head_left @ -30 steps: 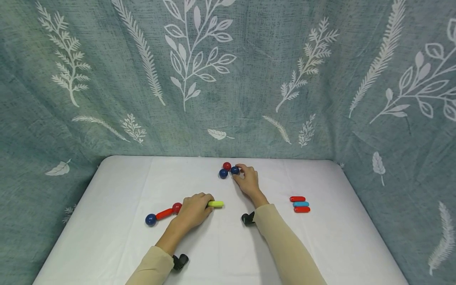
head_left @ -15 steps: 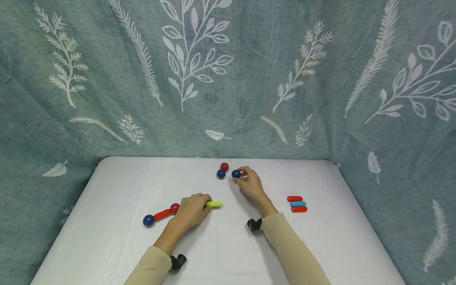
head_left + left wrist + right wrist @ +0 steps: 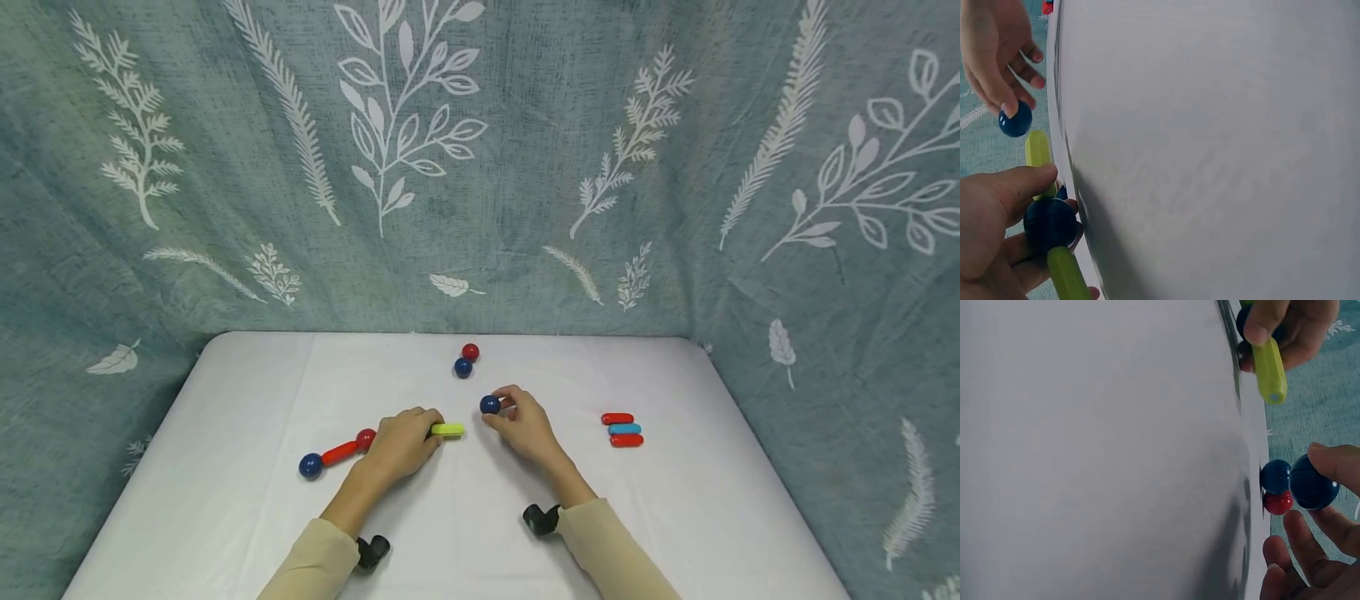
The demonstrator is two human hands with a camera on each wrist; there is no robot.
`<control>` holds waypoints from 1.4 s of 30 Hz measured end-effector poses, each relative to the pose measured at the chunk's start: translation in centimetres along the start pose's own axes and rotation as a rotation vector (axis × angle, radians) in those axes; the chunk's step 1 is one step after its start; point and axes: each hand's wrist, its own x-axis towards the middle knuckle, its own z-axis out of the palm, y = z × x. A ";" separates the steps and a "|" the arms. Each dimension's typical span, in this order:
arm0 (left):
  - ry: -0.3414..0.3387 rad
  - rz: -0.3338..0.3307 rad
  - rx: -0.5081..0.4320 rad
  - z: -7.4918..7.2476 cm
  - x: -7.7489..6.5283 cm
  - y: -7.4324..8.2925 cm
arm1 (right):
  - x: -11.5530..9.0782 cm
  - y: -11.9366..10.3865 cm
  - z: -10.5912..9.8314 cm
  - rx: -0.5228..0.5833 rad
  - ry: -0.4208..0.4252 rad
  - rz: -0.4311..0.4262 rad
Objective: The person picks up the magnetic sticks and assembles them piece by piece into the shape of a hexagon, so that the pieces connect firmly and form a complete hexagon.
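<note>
Blue ball (image 3: pixel 490 405): pinched in my right hand (image 3: pixel 527 427), just off the rightward-pointing yellow rod (image 3: pixel 448 430) my left hand (image 3: pixel 406 442) grips.

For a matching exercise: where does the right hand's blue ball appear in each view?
Head: blue ball near centre, in the lower half.
Left wrist: blue ball at far left, just above middle.
Right wrist: blue ball on the right, just below middle.
Shared landmark: yellow stick jutting from the left hand toward the ball.
</note>
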 end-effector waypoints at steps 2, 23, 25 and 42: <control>-0.001 0.003 -0.006 0.0 0.0 0.0 | -0.6 0.2 0.2 0.000 -0.019 -0.011; -0.001 0.047 -0.033 -0.1 -0.1 -0.5 | -1.9 -0.1 2.3 -0.002 -0.098 -0.061; -0.006 0.043 -0.023 -0.1 -0.1 -0.5 | -1.9 -0.1 2.4 -0.010 -0.100 -0.064; -0.071 0.038 0.057 0.2 0.3 1.6 | -2.2 -0.2 2.5 0.000 -0.109 -0.066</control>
